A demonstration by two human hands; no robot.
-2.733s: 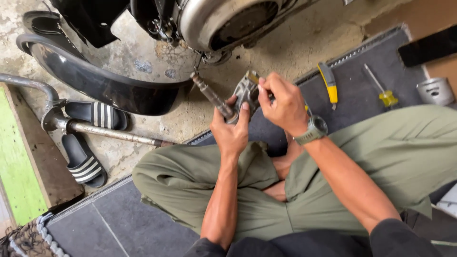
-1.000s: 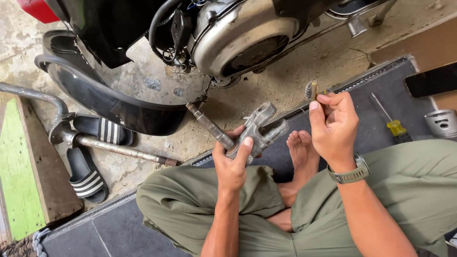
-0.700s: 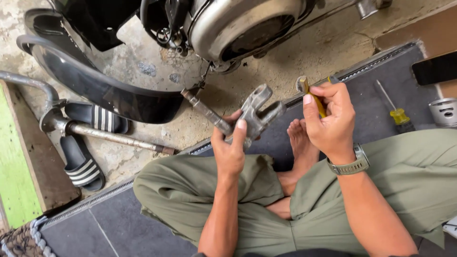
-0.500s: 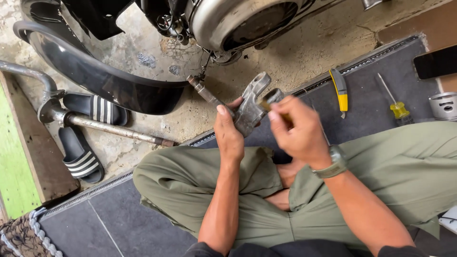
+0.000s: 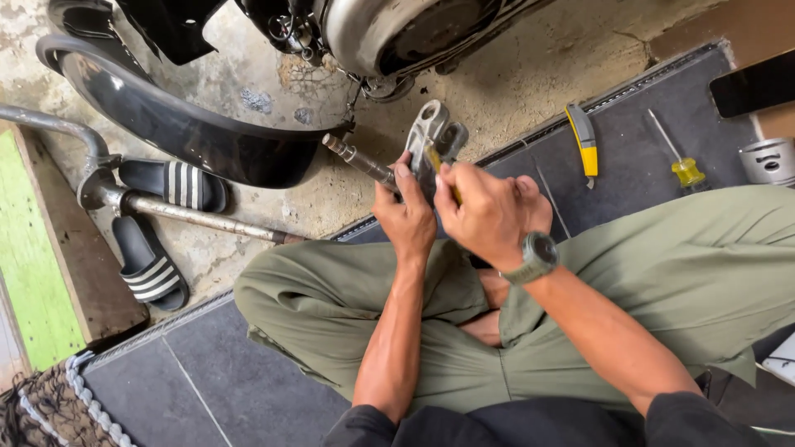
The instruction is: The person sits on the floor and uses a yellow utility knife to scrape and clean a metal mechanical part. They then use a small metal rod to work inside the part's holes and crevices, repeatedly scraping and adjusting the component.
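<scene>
**Grey metal part gets the tool again**

Grey cast metal, the bracket (image 5: 431, 145) sits at centre frame, gripped in the left hand (image 5: 406, 219). The right hand (image 5: 489, 215), a second ago lifted clear at 3 o'clock, has closed back in, pinching a slim yellow tool (image 5: 434, 161) against it: work on the part resumes. No packages or labels show; a yellow knife (image 5: 585, 139) and screwdriver (image 5: 681, 162) lie at 2 o'clock.

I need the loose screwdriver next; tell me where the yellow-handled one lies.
The yellow-handled screwdriver lies on the dark mat at the upper right of the head view, between the yellow-and-grey utility knife and the metal cylinder part, beyond the person's right knee.
</scene>
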